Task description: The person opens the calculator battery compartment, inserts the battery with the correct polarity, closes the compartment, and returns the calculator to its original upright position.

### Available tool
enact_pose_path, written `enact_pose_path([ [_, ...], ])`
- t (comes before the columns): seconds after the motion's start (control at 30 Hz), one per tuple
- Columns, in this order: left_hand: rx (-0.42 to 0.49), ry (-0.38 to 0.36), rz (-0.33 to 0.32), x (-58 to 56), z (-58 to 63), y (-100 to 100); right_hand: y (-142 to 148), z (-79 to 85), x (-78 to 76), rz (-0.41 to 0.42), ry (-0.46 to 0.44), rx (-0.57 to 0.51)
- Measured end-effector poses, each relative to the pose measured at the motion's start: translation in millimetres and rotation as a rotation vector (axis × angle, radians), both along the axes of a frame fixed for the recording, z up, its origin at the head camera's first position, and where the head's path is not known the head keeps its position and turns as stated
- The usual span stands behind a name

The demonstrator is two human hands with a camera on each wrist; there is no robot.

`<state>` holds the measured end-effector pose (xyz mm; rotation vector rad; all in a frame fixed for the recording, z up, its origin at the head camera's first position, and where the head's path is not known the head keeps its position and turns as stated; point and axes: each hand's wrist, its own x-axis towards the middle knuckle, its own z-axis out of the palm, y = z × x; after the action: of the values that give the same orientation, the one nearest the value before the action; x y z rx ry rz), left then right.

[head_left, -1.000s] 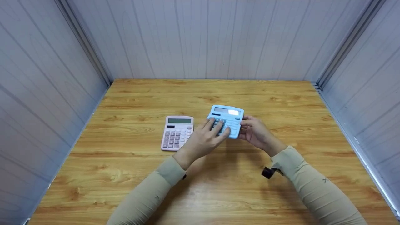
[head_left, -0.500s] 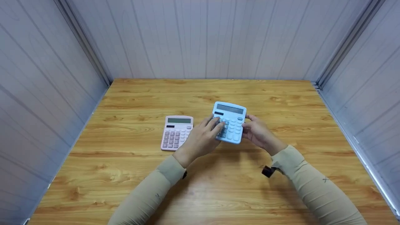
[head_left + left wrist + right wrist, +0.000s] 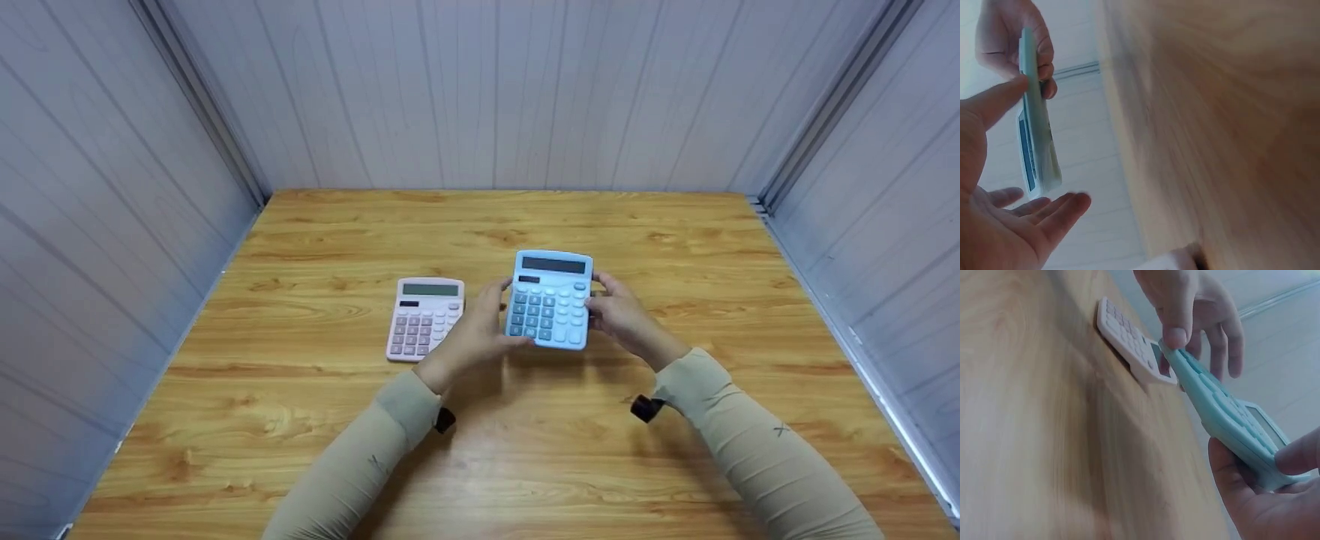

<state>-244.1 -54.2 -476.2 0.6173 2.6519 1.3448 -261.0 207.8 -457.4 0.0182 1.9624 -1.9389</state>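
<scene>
A light blue calculator [image 3: 562, 296] is held above the table, its keys and dark display facing up toward the head camera. My right hand [image 3: 624, 315] grips its right edge, thumb on the front and fingers behind, as the right wrist view shows. On the other side, my left hand [image 3: 474, 334] touches the lower left corner with its thumb. Its other fingers are spread and fairly straight beside the calculator in the left wrist view, apart from the back. Left of the hands, a pink calculator [image 3: 412, 330] lies on the table, its lower right part hidden behind the left hand.
The wooden table [image 3: 300, 435] extends around both calculators. Pale panelled walls [image 3: 480, 90] enclose its back and sides. A small black device [image 3: 646, 409] is strapped at the right wrist, and another black device [image 3: 445, 420] hangs under the left cuff.
My left hand has drawn its fingers off the blue calculator's keys to its left edge. The calculator has swung straighter and moved slightly right. The pink calculator stays put.
</scene>
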Motion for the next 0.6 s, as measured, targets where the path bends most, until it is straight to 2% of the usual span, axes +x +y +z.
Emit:
enact_pose_path([
  [0.13,0.125,-0.178,0.027,-1.6,-2.8,2.6,1.4,-5.2,-2.0,0.012,0.018,-0.006],
  [0.23,0.171,-0.25,0.045,-3.1,-5.1,4.6,2.0,-8.8,-3.3,0.014,0.029,-0.012],
  [0.4,0.147,-0.268,0.07,-5.3,-8.0,7.3,2.2,-14.9,-6.4,0.017,0.032,-0.027],
  [0.6,0.068,-0.282,0.099,-7.0,-9.5,11.9,3.2,-18.6,-11.8,0.044,0.01,0.032],
])
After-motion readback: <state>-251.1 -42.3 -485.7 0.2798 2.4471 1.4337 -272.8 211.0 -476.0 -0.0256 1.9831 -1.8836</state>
